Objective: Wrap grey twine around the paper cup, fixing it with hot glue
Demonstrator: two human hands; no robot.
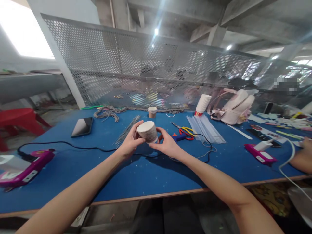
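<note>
An upturned paper cup (147, 131) wrapped in pale cord is held above the blue table (136, 175), bottom toward me. My left hand (131, 142) grips its left side with curled fingers. My right hand (166, 143) holds the right side, thumb and fingers closed round it. Just behind the right hand lie scissors with red and yellow handles (183, 130) and a blue-handled tool (177, 137).
A pink glue gun (26, 169) with a black cord lies at the left, another (260, 153) at the right. Also on the table: a phone (82, 127), thin wires (127, 130), a small cup (152, 111), stacked paper cups (202, 104), a white bag (235, 106). Another person's arm (302, 157) rests at the right edge.
</note>
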